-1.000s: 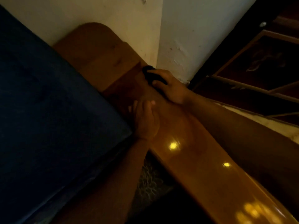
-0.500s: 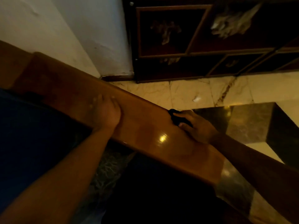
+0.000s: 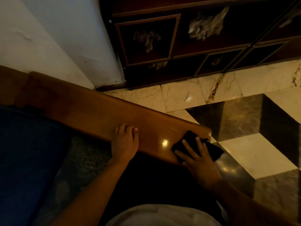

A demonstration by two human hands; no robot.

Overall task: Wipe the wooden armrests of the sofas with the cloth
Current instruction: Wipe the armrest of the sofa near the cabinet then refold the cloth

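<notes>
Head view showed us a polished wooden armrest (image 3: 97, 111) running from ten o'clock down to four o'clock across the frame. At its near, rounded end, toward four o'clock, lay a dark cloth (image 3: 190, 141), part of it on the wood and part hanging past the end over the floor. We saw the right hand (image 3: 197, 162) spread flat on that cloth, fingers straight and fanned, pressing it down onto the armrest. The left hand (image 3: 124, 142) rested on the inner edge of the armrest just to the nine o'clock side of the cloth, apart from it, fingers relaxed and together over the wood, holding nothing. A bright glint of light sat on the varnish between the two hands. At eight o'clock we made out the blue sofa cushion (image 3: 29, 152) beside the armrest. Toward one o'clock stood a dark wooden cabinet (image 3: 179, 51) with framed panels, and below it, at three o'clock, the marble floor (image 3: 244, 154) in pale and dark tiles. A white wall (image 3: 57, 38) filled eleven o'clock.
</notes>
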